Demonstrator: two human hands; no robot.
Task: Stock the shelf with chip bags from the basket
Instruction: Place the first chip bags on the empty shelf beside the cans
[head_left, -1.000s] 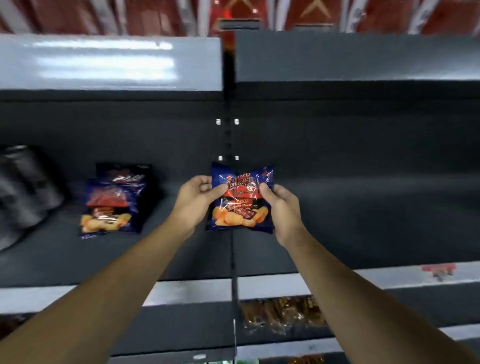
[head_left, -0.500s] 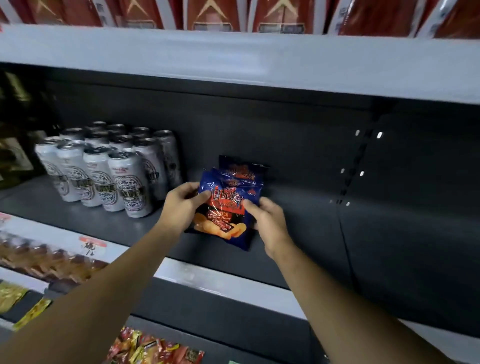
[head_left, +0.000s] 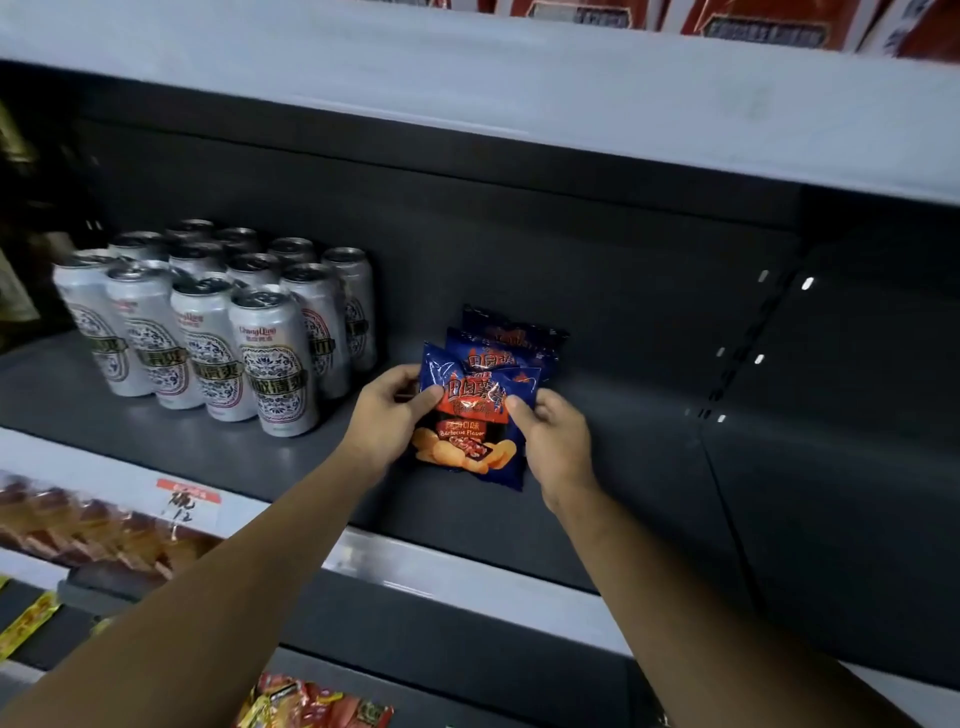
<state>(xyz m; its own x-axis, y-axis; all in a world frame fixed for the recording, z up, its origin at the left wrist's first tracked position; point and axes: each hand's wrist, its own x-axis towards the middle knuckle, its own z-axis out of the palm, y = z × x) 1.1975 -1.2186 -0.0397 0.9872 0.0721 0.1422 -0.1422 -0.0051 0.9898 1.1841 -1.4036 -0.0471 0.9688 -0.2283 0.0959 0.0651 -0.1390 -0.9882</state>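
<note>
Gripping a blue chip bag (head_left: 470, 423) from both sides at the centre of the frame: left hand (head_left: 387, 415) pinching its upper left edge with thumb in front, right hand (head_left: 553, 441) closing on its right edge. Standing nearly upright, leaning slightly back, lower edge sitting at the dark shelf (head_left: 208, 447) surface, though exact contact being hard to tell. Touching or nearly touching, just behind it, a second chip bag (head_left: 498, 353) and a third chip bag (head_left: 514, 328), lined up toward the rear panel. Crowding the left centre of the frame, a block of silver beer cans (head_left: 223, 317), standing upright in rows, just beside the left hand. Showing at the lower left, a red price tag (head_left: 188, 500) on the shelf's pale front rail, packaged goods blurring below. Stretching across the top, a pale upper shelf (head_left: 519, 93).
</note>
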